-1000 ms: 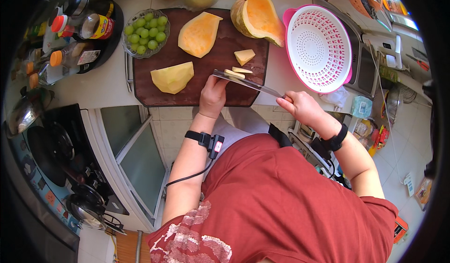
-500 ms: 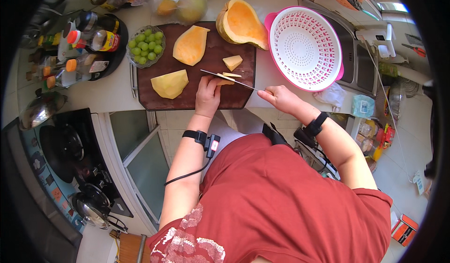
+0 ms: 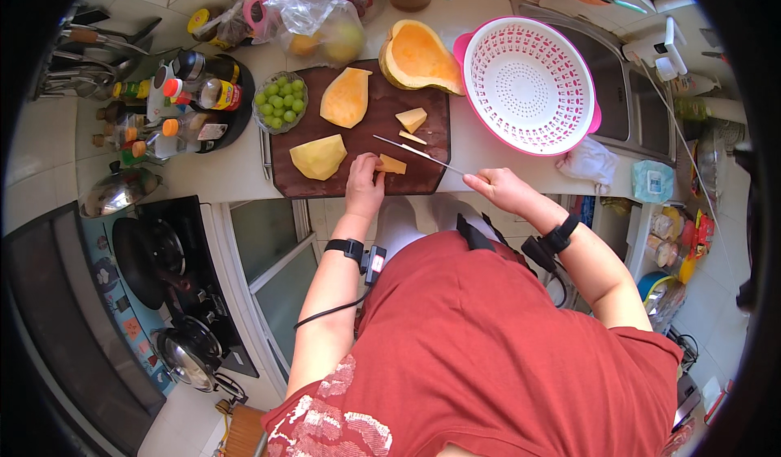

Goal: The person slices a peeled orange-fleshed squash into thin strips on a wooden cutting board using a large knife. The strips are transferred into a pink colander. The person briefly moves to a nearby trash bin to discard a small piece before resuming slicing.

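Note:
My right hand [image 3: 498, 188] is closed round the handle of a knife [image 3: 443, 163], its blade pointing left over the dark red cutting board [image 3: 303, 117]. The fingers of my left hand [image 3: 364, 185] pinch the left end of a small pumpkin piece [image 3: 392, 164] near the board's front edge. Just beyond the blade lie a thin pumpkin slice [image 3: 412, 138] and a pumpkin chunk [image 3: 412, 119]. To the left are a larger peeled pumpkin chunk [image 3: 319, 157] and a flat orange-fleshed pumpkin piece [image 3: 345, 99]. A hollowed, unpeeled pumpkin half [image 3: 420, 56] rests at the board's far right corner.
A pink-and-white colander [image 3: 527, 87] stands right of the board, beside the sink [image 3: 618, 107]. Green grapes fill a clear bowl [image 3: 280, 102] at the board's left. Farther left are several bottles [image 3: 195, 127] and a stove [image 3: 191, 270]. Behind sits a plastic bag [image 3: 317, 30] of fruit.
The knife has moved away from the pumpkin piece, leaving a gap between them. My left fingers remain at the piece. The whole view has shifted slightly.

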The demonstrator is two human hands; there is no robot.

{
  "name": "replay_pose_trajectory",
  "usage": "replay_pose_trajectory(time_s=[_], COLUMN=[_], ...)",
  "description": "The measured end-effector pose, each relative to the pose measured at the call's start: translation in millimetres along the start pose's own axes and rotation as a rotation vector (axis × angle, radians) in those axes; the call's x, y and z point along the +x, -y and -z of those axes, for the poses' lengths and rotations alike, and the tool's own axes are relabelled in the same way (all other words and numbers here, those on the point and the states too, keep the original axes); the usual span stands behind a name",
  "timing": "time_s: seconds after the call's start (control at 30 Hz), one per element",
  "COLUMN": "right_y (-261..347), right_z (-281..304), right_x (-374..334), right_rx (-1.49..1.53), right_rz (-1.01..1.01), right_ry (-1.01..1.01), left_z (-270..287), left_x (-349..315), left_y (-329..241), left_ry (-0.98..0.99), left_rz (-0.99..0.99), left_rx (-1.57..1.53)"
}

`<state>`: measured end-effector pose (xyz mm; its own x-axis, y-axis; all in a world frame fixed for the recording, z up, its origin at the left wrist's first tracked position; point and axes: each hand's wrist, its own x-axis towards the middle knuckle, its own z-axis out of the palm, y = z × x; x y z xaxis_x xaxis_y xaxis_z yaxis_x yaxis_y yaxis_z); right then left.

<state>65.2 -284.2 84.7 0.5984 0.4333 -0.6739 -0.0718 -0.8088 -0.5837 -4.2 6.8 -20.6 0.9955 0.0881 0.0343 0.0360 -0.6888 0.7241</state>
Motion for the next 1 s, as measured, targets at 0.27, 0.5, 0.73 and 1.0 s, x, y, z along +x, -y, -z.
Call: replay_pose_trajectory(time_s=[0.27, 0.5, 0.73, 1.0], right_y=[-10, -13, -12, -12], right_z=[-9, -14, -14, -16], right_x=[-9, -16, -18, -19], right_rx=[0.081, 0.116, 0.185, 0.198], right_rz=[-0.018, 0.009, 0.015, -0.025], right_ry=[-0.027, -0.045, -0.046, -0.025], left_z=[3, 21, 42, 31], left_x=[19, 13, 10, 10], left_y=[-5, -10, -29, -45], left_ry=[0.216, 0.131, 0.069, -0.123], left_rz=[0.154, 0.411, 0.345, -0.075], left_rx=[-0.048, -0.636, -0.975, -0.658])
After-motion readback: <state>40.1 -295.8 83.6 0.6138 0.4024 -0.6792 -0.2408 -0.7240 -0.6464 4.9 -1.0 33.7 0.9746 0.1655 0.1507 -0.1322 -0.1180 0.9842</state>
